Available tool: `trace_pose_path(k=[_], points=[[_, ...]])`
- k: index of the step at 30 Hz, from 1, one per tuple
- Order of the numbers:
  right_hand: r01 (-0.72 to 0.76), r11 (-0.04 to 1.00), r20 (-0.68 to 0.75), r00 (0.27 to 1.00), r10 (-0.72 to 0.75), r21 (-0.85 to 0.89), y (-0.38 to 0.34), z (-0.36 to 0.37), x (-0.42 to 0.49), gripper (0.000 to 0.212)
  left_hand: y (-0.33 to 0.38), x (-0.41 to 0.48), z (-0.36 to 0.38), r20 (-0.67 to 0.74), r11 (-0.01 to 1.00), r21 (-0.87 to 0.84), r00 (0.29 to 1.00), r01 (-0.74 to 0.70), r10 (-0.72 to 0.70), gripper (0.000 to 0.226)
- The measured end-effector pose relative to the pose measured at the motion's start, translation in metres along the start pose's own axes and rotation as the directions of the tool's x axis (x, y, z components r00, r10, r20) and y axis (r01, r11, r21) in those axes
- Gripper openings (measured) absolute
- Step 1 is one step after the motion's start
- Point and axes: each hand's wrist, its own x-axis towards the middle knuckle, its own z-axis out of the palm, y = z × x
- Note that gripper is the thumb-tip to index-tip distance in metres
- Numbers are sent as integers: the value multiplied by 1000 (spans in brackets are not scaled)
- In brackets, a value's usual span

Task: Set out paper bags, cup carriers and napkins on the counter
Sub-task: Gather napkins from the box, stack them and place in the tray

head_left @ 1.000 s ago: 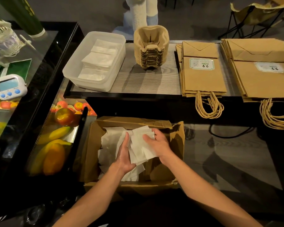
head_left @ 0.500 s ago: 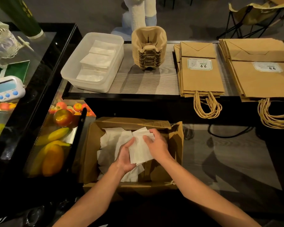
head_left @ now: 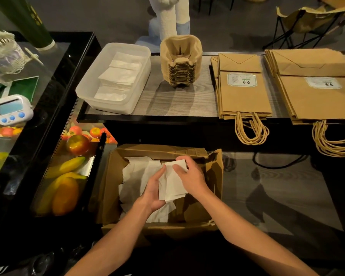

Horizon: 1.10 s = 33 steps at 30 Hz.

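Over an open cardboard box (head_left: 112,186) of loose white napkins (head_left: 135,176), both hands hold a small stack of napkins (head_left: 173,186). My left hand (head_left: 153,190) supports the stack from its left side and my right hand (head_left: 189,176) grips its upper right edge. On the counter (head_left: 177,104) beyond stand a clear plastic tub (head_left: 100,76) with folded napkins (head_left: 120,76), a stack of pulp cup carriers (head_left: 180,60), and two piles of brown paper bags (head_left: 243,86) (head_left: 315,86) with twine handles hanging over the edge.
A display case of fruit (head_left: 68,168) sits left of the box. A white digital timer (head_left: 11,109) rests on the black glass counter at far left. A folding chair (head_left: 307,20) stands at the back right. A black cable (head_left: 277,164) lies on the floor.
Both hands have drawn the napkins together into a tighter upright stack and lifted it slightly above the box. The view has shifted a little.
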Motion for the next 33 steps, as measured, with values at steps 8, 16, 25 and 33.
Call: trace_pose_path(k=[8, 16, 25, 33], points=[[84, 974, 72, 995, -70, -212, -7, 4, 2, 34, -3, -3, 8, 9, 999, -35, 1000, -5, 6, 53], [105, 972, 318, 947, -34, -210, -16, -6, 1, 35, 2, -15, 5, -4, 998, 60, 1000, 23, -23, 55], [12, 998, 281, 960, 5, -61, -26, 10, -9, 34, 9, -37, -12, 129, 996, 71, 989, 59, -67, 49], [-124, 991, 177, 975, 133, -58, -17, 35, -15, 35, 16, -33, -22, 3, 996, 64, 998, 70, -70, 25]])
